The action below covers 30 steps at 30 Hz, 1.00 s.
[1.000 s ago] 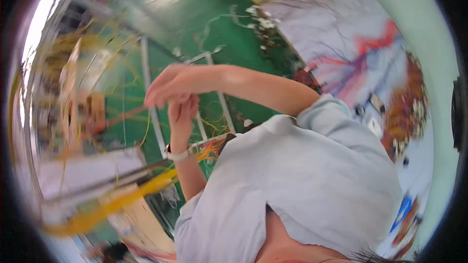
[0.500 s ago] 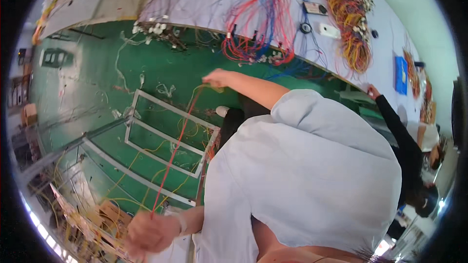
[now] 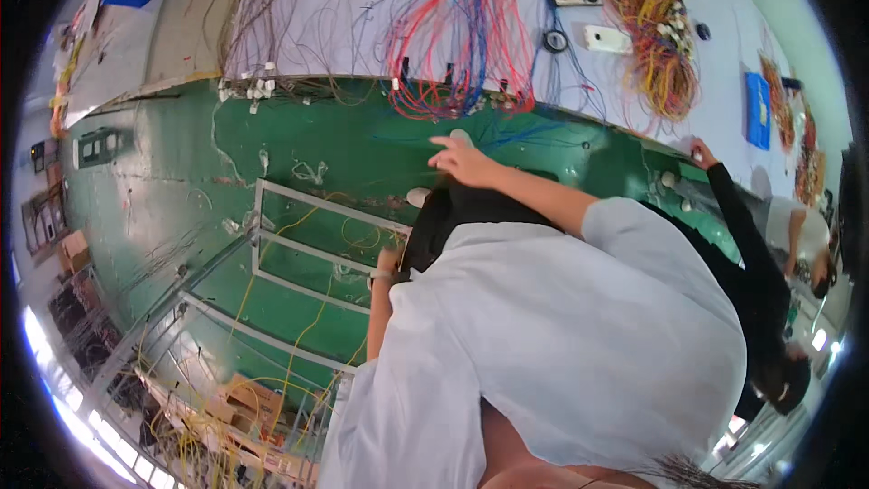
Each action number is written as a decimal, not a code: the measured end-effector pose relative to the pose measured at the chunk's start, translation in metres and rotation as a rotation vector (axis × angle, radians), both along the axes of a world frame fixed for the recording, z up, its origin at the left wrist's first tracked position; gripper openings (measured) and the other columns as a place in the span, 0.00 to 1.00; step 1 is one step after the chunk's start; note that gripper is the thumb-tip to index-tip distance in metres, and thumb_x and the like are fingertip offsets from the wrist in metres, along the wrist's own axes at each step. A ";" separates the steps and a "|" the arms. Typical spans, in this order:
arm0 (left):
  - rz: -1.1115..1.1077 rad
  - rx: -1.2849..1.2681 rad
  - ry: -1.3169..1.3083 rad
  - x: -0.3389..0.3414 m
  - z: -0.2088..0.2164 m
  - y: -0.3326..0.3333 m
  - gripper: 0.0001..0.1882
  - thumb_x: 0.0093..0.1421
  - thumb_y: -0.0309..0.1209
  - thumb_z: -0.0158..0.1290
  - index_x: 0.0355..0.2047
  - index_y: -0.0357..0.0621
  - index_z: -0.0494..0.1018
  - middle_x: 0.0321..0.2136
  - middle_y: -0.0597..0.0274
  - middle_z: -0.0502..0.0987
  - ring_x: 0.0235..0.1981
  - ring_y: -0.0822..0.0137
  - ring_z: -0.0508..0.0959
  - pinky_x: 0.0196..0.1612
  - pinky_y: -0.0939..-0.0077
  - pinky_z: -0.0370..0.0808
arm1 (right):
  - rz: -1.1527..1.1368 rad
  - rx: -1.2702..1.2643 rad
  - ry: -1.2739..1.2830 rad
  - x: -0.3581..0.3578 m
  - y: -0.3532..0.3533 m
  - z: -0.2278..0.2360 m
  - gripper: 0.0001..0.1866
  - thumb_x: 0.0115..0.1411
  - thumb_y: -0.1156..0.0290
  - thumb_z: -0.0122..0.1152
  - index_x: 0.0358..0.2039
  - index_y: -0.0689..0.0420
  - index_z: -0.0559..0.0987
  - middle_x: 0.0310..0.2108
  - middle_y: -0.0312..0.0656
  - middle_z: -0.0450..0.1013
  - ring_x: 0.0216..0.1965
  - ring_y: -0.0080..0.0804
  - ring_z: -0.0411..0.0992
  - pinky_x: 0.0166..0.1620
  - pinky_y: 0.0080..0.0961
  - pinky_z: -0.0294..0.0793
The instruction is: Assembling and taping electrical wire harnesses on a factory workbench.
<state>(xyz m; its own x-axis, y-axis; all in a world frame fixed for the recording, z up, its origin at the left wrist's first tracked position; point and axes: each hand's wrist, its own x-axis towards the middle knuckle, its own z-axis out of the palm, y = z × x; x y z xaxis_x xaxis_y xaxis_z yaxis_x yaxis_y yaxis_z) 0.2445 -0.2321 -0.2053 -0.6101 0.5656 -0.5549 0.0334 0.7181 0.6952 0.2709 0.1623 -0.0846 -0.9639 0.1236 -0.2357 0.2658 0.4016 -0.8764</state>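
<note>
Table [image 3: 724, 81], 11–2 o'clock: pale lilac-wht. Wire bundle [image 3: 457, 45] at 12: red & blue mixed. Wire heap [image 3: 656, 45] near 2: yel, orange & dk red, wht connectors. Small case [image 3: 606, 39], 1–2: wht. Box [image 3: 758, 110], 2–3: bright blue. Floor [image 3: 326, 122]: green. Metal frame [image 3: 335, 209], approx 8–9: silver-grey. Loose wires [image 3: 204, 442], 7–8: yel. Cartons [image 3: 258, 398], 7: brn. Shirt [image 3: 543, 326], 4–6: plain v. pale blue-wht. Trousers [image 3: 462, 208], ctr: blk. Co-worker's sleeve [image 3: 738, 222], 3: plain blk.

A cable workshop: red and blue cables [image 3: 471, 54] hang off a long table [image 3: 724, 100] at twelve o'clock, a metal frame [image 3: 330, 207] at nine, cardboard boxes [image 3: 253, 401] at seven.
</note>
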 end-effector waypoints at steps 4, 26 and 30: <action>-0.587 -0.280 0.360 -0.086 0.005 0.077 0.06 0.53 0.34 0.51 0.24 0.46 0.70 0.23 0.53 0.76 0.25 0.55 0.77 0.25 0.60 0.71 | 0.316 -0.345 0.139 -0.005 -0.035 0.053 0.12 0.63 0.71 0.46 0.42 0.55 0.78 0.43 0.41 0.73 0.52 0.36 0.67 0.56 0.31 0.62; -0.348 -0.355 -0.093 -0.114 -0.242 0.314 0.12 0.56 0.34 0.45 0.35 0.45 0.76 0.36 0.50 0.78 0.43 0.52 0.76 0.45 0.56 0.72 | -0.836 0.142 -0.717 0.334 -0.141 -0.129 0.15 0.64 0.66 0.46 0.47 0.57 0.75 0.19 0.35 0.66 0.20 0.22 0.63 0.24 0.23 0.64; -0.162 -0.598 0.105 -0.188 -0.408 0.141 0.15 0.59 0.40 0.41 0.36 0.50 0.76 0.33 0.57 0.77 0.36 0.58 0.76 0.38 0.65 0.74 | -0.723 -0.154 -0.851 0.195 -0.159 -0.135 0.18 0.66 0.66 0.42 0.52 0.59 0.72 0.30 0.42 0.73 0.31 0.32 0.71 0.38 0.27 0.70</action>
